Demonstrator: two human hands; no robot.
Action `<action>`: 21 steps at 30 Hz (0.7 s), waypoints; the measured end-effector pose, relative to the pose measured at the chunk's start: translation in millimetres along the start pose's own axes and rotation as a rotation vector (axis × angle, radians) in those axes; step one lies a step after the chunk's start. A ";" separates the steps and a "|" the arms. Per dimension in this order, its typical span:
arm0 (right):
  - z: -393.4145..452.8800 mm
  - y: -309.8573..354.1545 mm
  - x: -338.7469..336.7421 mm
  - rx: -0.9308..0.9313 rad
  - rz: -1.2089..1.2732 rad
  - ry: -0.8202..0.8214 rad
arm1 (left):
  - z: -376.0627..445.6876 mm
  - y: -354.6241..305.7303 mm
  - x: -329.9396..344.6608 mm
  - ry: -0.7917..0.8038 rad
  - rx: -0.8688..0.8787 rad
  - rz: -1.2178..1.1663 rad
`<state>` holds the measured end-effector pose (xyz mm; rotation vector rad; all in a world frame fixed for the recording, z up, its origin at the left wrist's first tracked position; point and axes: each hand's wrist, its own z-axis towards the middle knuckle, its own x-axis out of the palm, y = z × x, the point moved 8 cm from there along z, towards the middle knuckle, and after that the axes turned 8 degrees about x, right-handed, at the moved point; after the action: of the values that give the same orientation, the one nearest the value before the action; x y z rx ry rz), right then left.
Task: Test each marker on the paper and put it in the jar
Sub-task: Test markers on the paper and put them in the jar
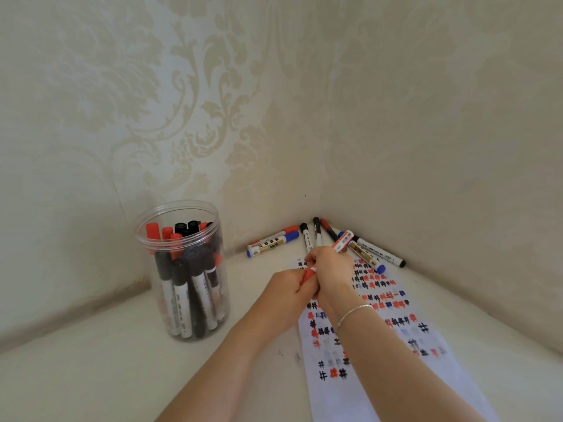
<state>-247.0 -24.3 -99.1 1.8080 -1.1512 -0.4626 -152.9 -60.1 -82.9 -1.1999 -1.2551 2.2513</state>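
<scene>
Left of centre in the frame, standing upright on the pale table (pixel 91 360): a clear plastic jar (pixel 182 269), lid off, packed with markers on end, red caps and black caps showing at the mouth, white barrels visible through the wall. Well apart from both hands, to their left.

At centre, just above the upper end of the paper (pixel 380 345): a red marker (pixel 343 242) held between the two hands. Right hand (pixel 330 274) clenched round the white barrel, with the printed red-and-white end sticking out up and to the right past the knuckles. Left hand (pixel 288 289) grasping the red cap (pixel 307 275) at the lower end, fingers curled over it, pressed close against the right hand. Cap on or off: cannot tell, the joint being hidden under the fingers. A thin bracelet (pixel 353 313) round the right wrist.

Paper running from centre down to the lower right of the frame, covered with rows of small red, black and blue hash marks, partly blurred.

Beyond the hands, in the corner where the patterned wallpaper (pixel 213 102) meets: loose markers (pixel 316 236) lying flat in a fan, among them a blue-capped pair (pixel 272 241) to the left and a black-tipped one (pixel 380 252) to the right.
</scene>
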 end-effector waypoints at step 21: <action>9.5 -9.6 -0.1 0.123 -0.092 -0.052 | -1.3 7.0 3.0 0.062 -0.075 0.170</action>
<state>-248.7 -27.5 -112.1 1.9716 -1.1577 -0.5044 -152.8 -61.5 -90.5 -1.4427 -1.2677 2.2819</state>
